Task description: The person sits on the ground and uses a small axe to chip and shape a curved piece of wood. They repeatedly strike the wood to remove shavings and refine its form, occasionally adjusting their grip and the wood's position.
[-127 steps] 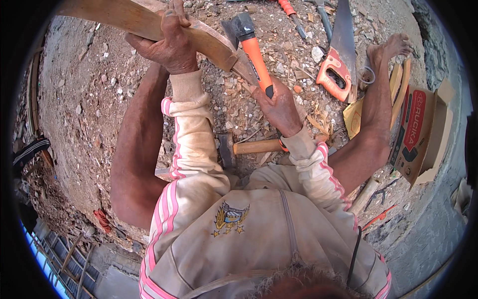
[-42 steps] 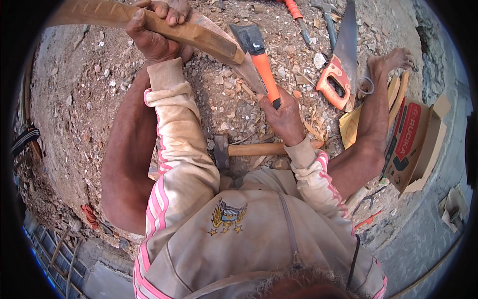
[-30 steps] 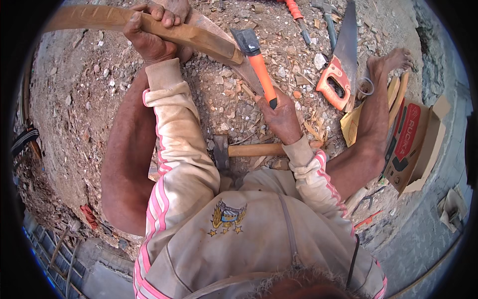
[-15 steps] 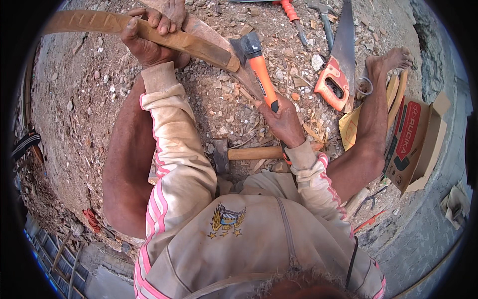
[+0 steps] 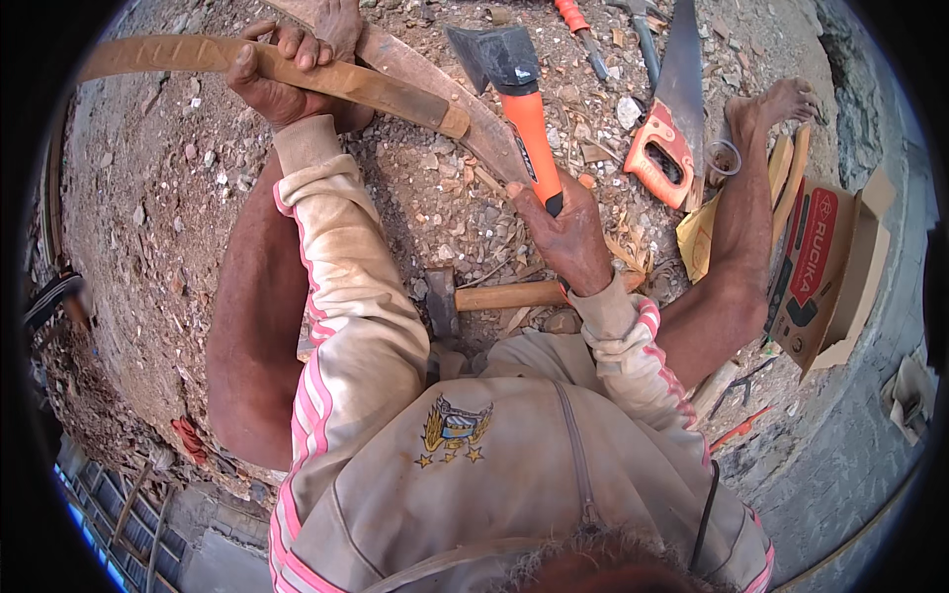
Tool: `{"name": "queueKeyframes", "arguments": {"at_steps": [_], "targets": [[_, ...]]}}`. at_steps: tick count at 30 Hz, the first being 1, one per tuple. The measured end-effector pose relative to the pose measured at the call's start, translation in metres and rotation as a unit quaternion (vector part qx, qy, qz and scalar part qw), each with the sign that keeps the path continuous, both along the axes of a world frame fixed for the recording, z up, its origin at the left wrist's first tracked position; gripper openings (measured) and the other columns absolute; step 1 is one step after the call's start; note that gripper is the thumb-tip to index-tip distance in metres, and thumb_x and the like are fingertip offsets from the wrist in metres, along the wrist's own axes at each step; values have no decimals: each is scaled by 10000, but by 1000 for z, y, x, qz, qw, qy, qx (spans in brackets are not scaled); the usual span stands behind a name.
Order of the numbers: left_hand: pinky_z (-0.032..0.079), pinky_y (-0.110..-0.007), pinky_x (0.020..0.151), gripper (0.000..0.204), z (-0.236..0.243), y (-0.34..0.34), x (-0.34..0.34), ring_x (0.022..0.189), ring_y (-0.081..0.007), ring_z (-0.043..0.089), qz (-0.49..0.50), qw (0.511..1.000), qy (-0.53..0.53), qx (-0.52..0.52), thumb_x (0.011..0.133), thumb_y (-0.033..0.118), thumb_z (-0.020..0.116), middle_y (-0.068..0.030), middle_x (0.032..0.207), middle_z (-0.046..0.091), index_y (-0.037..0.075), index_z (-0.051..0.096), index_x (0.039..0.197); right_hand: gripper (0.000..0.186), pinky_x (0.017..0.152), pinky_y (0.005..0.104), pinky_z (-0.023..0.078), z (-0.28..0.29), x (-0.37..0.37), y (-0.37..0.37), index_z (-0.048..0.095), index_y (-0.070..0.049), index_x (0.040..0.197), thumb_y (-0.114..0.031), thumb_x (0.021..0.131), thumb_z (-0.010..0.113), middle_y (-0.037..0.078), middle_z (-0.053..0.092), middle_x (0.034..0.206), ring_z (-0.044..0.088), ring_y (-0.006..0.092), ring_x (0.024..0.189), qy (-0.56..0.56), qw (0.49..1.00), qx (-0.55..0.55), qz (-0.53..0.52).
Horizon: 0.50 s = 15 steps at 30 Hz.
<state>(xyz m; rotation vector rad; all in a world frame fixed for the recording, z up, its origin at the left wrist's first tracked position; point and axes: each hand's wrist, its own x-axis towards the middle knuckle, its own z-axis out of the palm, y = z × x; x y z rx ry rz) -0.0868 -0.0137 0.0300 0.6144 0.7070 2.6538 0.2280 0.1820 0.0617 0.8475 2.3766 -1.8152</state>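
fingers closed, the left hand [image 5: 282, 74] grips a long, curved, brown wooden piece [image 5: 366, 87], its lower end over a flat reddish-brown board [image 5: 420, 74] toward the far edge of the stony grey-brown ground [image 5: 158, 217]; i can't tell if they touch. the right hand [image 5: 570, 232] is wrapped around the handle end of an orange-handled, black-headed hatchet [image 5: 527, 128], head pointing away from the body. nearer lies a wooden-handled metal hammer [image 5: 504, 296]. an orange-handled handsaw [image 5: 677, 109] lies rightward, and an open brown-and-red cardboard box [image 5: 817, 326] sits by the ground's right edge.
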Motion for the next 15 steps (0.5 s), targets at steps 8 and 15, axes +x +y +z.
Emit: {"name": "queueKeyframes", "arguments": {"at_steps": [8,15], "targets": [[516,-404,606,363,28,26,41,612,-202,557,258,948,-148,-110,882,467,628,-57,752,539,141,501,979,305,674,428,504,-51,21,16,644,-8,1026,-261,870,708,171,647,749,657,318,709,-11,1000,12,5],[498,-412,606,364,131,-5,74,644,-213,536,351,914,-183,-93,925,445,555,-67,730,514,100,443,948,431,710,556,486,-43,12,-1,535,-32,1106,-426,954,622,262,659,822,657,485,810,34,989,140,26]]}}
